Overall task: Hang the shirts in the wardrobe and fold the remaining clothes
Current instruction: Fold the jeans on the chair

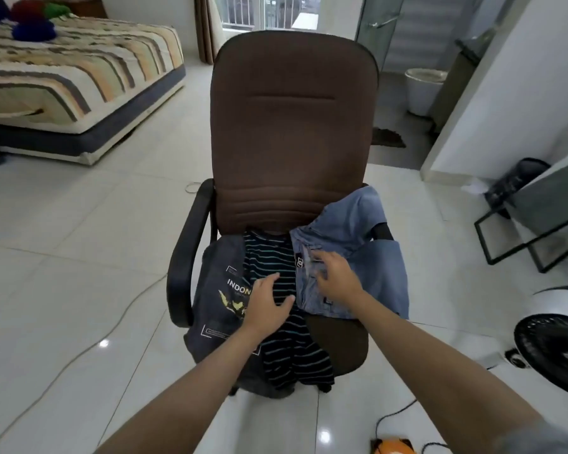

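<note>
1. Brown office chair (292, 126), black armrests, standing on a white tiled floor (79, 257); three garments lie heaped on its seat.
2. Dark grey T-shirt (220, 290), printed with white lettering and a yellow map motif; on the seat's left side, hanging over the front edge.
3. Black T-shirt with teal stripes (276, 257); centre of the seat, overlapping the grey shirt, its lower part hanging off the front.
4. Blue denim garment (368, 267); right side of the seat, draped over the right armrest.
5. Left hand (269, 303): fingers spread, palm down on the striped shirt, gripping nothing.
6. Right hand (336, 276): fingers loosely spread, resting on the denim near its inner edge; whether it pinches the cloth cannot be told.
7. Bed (79, 77) with striped cover, far left; white fan (558, 352), right.
</note>
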Tool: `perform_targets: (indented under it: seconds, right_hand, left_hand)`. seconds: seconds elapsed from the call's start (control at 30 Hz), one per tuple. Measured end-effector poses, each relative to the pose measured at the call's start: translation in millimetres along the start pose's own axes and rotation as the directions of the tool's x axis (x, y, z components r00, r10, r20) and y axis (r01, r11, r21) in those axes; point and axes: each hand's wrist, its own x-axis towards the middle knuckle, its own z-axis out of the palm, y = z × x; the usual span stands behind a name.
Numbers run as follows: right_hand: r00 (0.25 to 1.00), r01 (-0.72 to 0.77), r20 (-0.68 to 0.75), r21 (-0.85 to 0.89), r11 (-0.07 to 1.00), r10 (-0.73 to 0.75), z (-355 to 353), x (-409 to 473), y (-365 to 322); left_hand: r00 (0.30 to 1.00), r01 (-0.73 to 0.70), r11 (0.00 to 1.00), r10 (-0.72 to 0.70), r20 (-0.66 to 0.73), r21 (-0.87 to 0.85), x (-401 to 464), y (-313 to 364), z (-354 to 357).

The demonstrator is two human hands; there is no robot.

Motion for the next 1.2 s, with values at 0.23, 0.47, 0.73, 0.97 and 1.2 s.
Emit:
perform_targets:
  seconds: [0.23,0.47,0.73,0.97,1.2]
  right_hand:
    - [0.981,-0.029,0.191,-0.094,0.995,0.047,17.3,76.0,64.4]
    - [0.95,0.025,0.307,-0.229,0.973,0.048,37.6,143.0,92.8]
    - [0.904,0.229,0.421,-0.335,0.914,-0.072,53.3,221.3,120.1]
    - [0.818,0.42,0.555,-0.395,0.817,-0.153,43.9,303.2,157.6]
    - [0.714,0.643,0.681,-0.544,0.54,-0.163,38.1,342.5,175.3]
  left_hand:
    - [0.939,0.325,0.932,-0.299,0.171,-0.158,69.9,-25.3,61.1]
    - [0.791,0.61,0.738,-0.543,0.281,-0.291,122.6,-46.4,105.2]
    - [0.67,0.742,0.612,-0.68,0.298,-0.274,149.9,-64.1,137.6]
    - [0.512,0.822,0.362,-0.807,0.294,-0.438,158.8,-63.9,181.8]
    - [0.367,0.727,0.076,-0.883,0.294,-0.682,175.8,-47.0,213.0]
